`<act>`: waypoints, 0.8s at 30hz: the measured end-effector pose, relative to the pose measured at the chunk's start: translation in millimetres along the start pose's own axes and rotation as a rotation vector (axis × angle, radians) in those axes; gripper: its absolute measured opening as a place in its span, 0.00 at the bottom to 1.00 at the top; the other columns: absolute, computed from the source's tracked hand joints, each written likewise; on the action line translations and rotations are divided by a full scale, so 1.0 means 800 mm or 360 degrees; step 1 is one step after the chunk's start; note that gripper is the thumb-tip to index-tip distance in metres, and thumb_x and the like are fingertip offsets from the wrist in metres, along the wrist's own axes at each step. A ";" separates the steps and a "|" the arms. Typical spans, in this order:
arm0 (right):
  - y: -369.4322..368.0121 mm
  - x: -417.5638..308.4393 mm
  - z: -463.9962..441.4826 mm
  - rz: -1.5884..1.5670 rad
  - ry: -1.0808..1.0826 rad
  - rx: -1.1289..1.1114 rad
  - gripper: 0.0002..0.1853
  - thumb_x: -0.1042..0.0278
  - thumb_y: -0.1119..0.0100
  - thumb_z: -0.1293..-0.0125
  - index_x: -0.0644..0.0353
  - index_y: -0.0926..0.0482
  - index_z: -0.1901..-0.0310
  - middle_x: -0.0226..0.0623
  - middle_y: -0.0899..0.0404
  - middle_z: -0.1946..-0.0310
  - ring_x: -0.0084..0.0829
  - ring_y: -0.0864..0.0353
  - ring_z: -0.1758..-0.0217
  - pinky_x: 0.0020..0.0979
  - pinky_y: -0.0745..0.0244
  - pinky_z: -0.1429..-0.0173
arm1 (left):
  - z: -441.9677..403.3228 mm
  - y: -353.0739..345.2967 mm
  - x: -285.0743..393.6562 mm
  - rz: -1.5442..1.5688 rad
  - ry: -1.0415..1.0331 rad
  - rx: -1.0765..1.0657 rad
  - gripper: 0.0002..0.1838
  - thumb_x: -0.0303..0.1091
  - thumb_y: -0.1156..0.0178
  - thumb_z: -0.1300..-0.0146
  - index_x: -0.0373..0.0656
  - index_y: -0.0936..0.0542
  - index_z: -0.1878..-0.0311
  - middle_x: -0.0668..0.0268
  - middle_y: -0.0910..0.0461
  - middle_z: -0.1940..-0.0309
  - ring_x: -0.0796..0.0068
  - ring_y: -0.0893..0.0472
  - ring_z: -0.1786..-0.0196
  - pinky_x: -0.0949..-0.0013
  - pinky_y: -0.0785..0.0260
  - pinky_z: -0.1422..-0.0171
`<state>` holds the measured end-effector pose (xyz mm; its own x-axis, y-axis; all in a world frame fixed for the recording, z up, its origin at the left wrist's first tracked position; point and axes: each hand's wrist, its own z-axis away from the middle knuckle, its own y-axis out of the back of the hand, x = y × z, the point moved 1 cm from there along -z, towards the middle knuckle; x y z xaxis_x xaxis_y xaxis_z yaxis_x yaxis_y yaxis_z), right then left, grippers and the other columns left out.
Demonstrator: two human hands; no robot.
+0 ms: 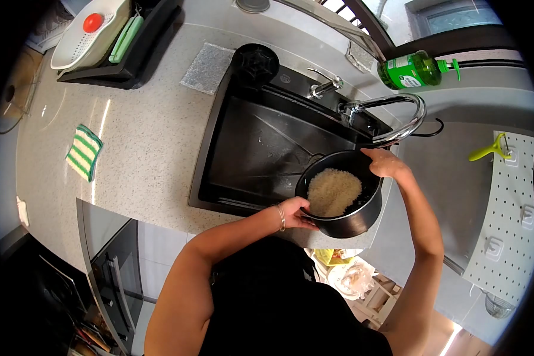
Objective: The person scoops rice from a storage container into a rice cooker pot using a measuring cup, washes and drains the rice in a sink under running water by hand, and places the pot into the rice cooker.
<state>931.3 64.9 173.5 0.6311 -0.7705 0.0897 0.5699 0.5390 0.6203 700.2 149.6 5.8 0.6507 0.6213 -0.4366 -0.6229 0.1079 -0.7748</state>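
Note:
A dark pot (353, 224) is held over the right front corner of the black sink (237, 142), tilted slightly. White rice (334, 191) lies inside it, heaped toward the left; no water can be made out. My left hand (295, 214) grips the pot's near left side, thumb at the rim and fingers against the outer wall. At the far right rim, my right hand (385, 163) holds the pot, its fingers partly hidden. The curved chrome faucet (420, 113) arches just beyond my right hand.
A green soap bottle (412, 70) lies at the window ledge. On the left counter are a striped cloth (85, 152) and a black dish rack (142, 65) with a white colander (80, 44). A pegboard (504, 225) with a green peeler (486, 148) is at right.

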 end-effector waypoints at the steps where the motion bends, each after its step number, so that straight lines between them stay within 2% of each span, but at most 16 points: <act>1: -0.005 0.004 -0.002 0.0000 0.0031 0.0044 0.32 0.77 0.55 0.54 0.60 0.36 0.40 0.53 0.29 0.49 0.46 0.31 0.43 0.37 0.37 0.40 | 0.000 0.000 0.002 0.0002 0.0006 0.0038 0.21 0.21 0.56 0.52 0.19 0.35 0.53 0.37 0.34 0.50 0.38 0.35 0.43 0.41 0.44 0.35; 5: -0.017 0.003 0.019 -0.0158 0.0069 0.0313 0.33 0.77 0.52 0.54 0.60 0.36 0.40 0.54 0.25 0.56 0.49 0.27 0.49 0.39 0.33 0.44 | 0.024 -0.011 0.016 -0.0085 -0.0024 0.0153 0.22 0.21 0.55 0.53 0.23 0.34 0.52 0.40 0.34 0.48 0.40 0.35 0.42 0.39 0.45 0.36; 6: -0.021 -0.003 0.031 -0.0229 0.0089 0.0441 0.33 0.77 0.51 0.54 0.57 0.36 0.40 0.57 0.24 0.64 0.53 0.25 0.57 0.45 0.30 0.50 | 0.036 -0.013 0.021 -0.0165 0.0001 0.0153 0.22 0.22 0.53 0.51 0.27 0.35 0.48 0.42 0.34 0.47 0.42 0.35 0.42 0.37 0.44 0.37; 9: -0.061 0.001 0.043 -0.0679 0.0262 0.0900 0.31 0.78 0.52 0.51 0.53 0.37 0.40 0.56 0.23 0.67 0.54 0.25 0.62 0.47 0.30 0.53 | 0.047 -0.007 0.036 -0.0315 -0.0172 0.0406 0.22 0.25 0.50 0.47 0.29 0.36 0.47 0.42 0.34 0.48 0.42 0.33 0.43 0.38 0.41 0.40; 10: -0.073 0.000 0.045 -0.0840 0.0276 0.0983 0.32 0.78 0.50 0.50 0.52 0.38 0.40 0.55 0.23 0.69 0.54 0.24 0.63 0.43 0.28 0.54 | 0.050 0.003 0.042 -0.0470 -0.0284 0.0364 0.22 0.31 0.48 0.41 0.33 0.36 0.45 0.46 0.35 0.45 0.46 0.31 0.44 0.40 0.37 0.42; 11: -0.087 0.000 0.044 -0.1019 0.0172 0.0934 0.33 0.81 0.49 0.49 0.53 0.40 0.38 0.50 0.21 0.65 0.44 0.20 0.62 0.31 0.29 0.52 | 0.054 0.003 0.046 -0.0591 -0.0407 0.0374 0.27 0.27 0.50 0.43 0.43 0.45 0.40 0.46 0.35 0.46 0.46 0.31 0.45 0.40 0.35 0.44; 13: -0.152 0.016 0.009 -0.1653 0.0540 0.1202 0.33 0.86 0.51 0.46 0.53 0.41 0.37 0.41 0.21 0.60 0.29 0.22 0.57 0.23 0.33 0.50 | 0.061 -0.001 0.055 -0.0845 -0.0642 0.0401 0.45 0.18 0.55 0.46 0.64 0.63 0.31 0.46 0.37 0.47 0.45 0.31 0.46 0.40 0.32 0.49; 14: -0.164 0.010 0.012 -0.2004 0.0504 0.0969 0.32 0.90 0.55 0.43 0.57 0.43 0.36 0.32 0.28 0.51 0.22 0.31 0.48 0.20 0.40 0.44 | 0.063 -0.002 0.056 -0.0971 -0.0787 0.0501 0.47 0.18 0.55 0.46 0.69 0.68 0.32 0.48 0.37 0.44 0.46 0.29 0.48 0.42 0.30 0.51; 15: -0.178 0.003 0.008 -0.2113 0.0536 0.1041 0.31 0.88 0.54 0.42 0.57 0.44 0.36 0.34 0.30 0.50 0.23 0.31 0.48 0.20 0.40 0.43 | 0.071 -0.012 0.054 -0.1100 -0.0925 0.0617 0.50 0.17 0.56 0.46 0.74 0.72 0.33 0.50 0.38 0.42 0.47 0.27 0.50 0.43 0.28 0.53; 17: -0.217 -0.004 -0.018 -0.2302 0.0597 0.1212 0.31 0.87 0.54 0.41 0.58 0.44 0.36 0.34 0.31 0.48 0.23 0.32 0.47 0.20 0.40 0.43 | 0.088 -0.032 0.035 -0.1392 -0.1302 0.0825 0.49 0.17 0.57 0.46 0.72 0.72 0.33 0.51 0.40 0.40 0.49 0.26 0.50 0.44 0.28 0.54; 19: -0.228 -0.013 -0.034 -0.2235 0.0598 0.1335 0.28 0.85 0.53 0.40 0.60 0.42 0.37 0.35 0.30 0.48 0.24 0.32 0.46 0.22 0.39 0.43 | 0.058 0.042 0.082 -0.1780 -0.1534 0.0766 0.48 0.16 0.58 0.45 0.70 0.71 0.32 0.52 0.43 0.37 0.50 0.29 0.46 0.46 0.27 0.55; 21: -0.224 -0.007 -0.054 -0.2181 0.0518 0.1096 0.26 0.85 0.51 0.41 0.62 0.38 0.40 0.36 0.28 0.50 0.23 0.31 0.46 0.22 0.38 0.43 | 0.097 -0.003 0.059 -0.1697 -0.1434 0.1002 0.48 0.16 0.58 0.46 0.69 0.71 0.32 0.52 0.43 0.37 0.50 0.31 0.44 0.46 0.27 0.55; 22: -0.210 -0.013 -0.057 -0.2241 0.0718 0.1259 0.23 0.80 0.50 0.41 0.63 0.35 0.42 0.40 0.24 0.54 0.27 0.26 0.50 0.26 0.34 0.47 | 0.109 -0.020 0.050 -0.1626 -0.1420 0.1068 0.48 0.16 0.58 0.47 0.68 0.71 0.32 0.52 0.43 0.37 0.49 0.32 0.43 0.46 0.26 0.55; 24: -0.177 -0.005 -0.066 -0.1889 0.0614 0.1434 0.22 0.78 0.50 0.41 0.62 0.34 0.43 0.45 0.25 0.54 0.34 0.24 0.54 0.30 0.32 0.50 | 0.118 -0.034 0.044 -0.1376 -0.1528 0.0991 0.48 0.14 0.59 0.48 0.67 0.70 0.32 0.51 0.42 0.38 0.48 0.31 0.43 0.45 0.26 0.56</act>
<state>875.6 9.7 44.2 0.2330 -0.3848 -0.8931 0.4193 -0.7889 0.4492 699.3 241.9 54.8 0.5328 0.4337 0.7266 -0.4391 0.8757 -0.2008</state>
